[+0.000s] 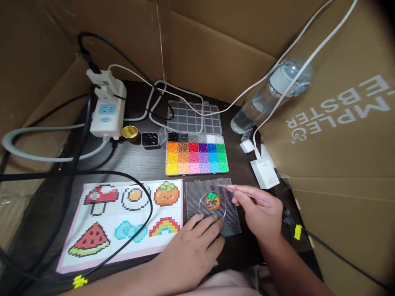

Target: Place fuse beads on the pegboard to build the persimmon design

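A clear square pegboard [230, 223] lies on the dark table, with a small orange and green bead figure [212, 200] at its middle. My left hand [189, 253] lies flat with fingers stretched onto the pegboard's near edge. My right hand [257, 207] is closed in a pinch on thin pink tweezers [230, 189], whose tip points left, just above and right of the bead figure. An open bead box [196, 153] with many coloured compartments sits behind the pegboard.
A pattern sheet [123, 218] with pixel pictures lies at the left, crossed by a black cable [145, 224]. A power strip [106, 111], gold cap [129, 132], small black bead dish [149, 139], water bottle [271, 92], white charger [264, 172] and cardboard walls [216, 49] surround the table.
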A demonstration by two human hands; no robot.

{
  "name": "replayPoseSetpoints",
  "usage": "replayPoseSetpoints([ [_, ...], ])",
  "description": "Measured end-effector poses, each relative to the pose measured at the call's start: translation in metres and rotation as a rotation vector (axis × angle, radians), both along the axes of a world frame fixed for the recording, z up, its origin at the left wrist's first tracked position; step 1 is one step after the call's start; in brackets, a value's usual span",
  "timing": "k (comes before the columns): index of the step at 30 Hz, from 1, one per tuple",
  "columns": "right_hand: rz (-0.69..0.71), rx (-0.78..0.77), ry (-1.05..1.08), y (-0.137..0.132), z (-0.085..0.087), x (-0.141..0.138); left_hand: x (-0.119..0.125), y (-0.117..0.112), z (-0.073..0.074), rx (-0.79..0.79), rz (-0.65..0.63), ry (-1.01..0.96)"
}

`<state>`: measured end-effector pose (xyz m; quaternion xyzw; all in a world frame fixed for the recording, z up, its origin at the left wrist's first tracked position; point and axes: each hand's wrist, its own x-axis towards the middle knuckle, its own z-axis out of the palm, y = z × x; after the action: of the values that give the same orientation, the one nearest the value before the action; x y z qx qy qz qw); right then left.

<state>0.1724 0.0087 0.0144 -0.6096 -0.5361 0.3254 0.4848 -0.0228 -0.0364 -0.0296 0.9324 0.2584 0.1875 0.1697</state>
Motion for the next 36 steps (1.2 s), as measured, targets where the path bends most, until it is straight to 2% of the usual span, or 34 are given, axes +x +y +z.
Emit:
replayPoseSetpoints([
  [4,0.063,-0.08,-0.018,-0.028,-0.017,0.012,0.001,0.001,0.003,-0.03,-0.001,-0.003],
  [9,0.052,-0.085,0.013,-0.04,-0.027,0.011,0.001,0.001,0.004,-0.054,-0.007,0.01],
  [36,0.093,-0.057,0.01,-0.039,-0.026,0.011,0.001,0.0,0.003,-0.049,-0.003,0.005],
])
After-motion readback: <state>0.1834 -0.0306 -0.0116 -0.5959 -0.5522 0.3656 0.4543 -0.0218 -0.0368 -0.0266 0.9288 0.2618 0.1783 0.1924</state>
